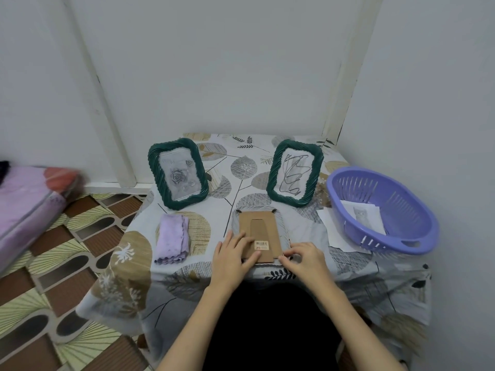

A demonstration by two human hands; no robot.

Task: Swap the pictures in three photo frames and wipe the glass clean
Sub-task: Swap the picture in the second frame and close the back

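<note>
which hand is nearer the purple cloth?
Left. The left hand rests on the face-down frame's backing, just right of the purple cloth. The right hand is at the frame's near right corner, farther away.

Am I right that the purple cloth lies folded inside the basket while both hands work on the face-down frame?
Not quite: the head view shows the cloth folded on the table, left of the face-down frame, not in the basket. Both hands, left and right, do work on that frame.

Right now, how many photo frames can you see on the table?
3. One green frame with a rose picture stands back left, one green frame with a scribble drawing stands back right, and one frame lying face down is at the front, under both hands.
</note>
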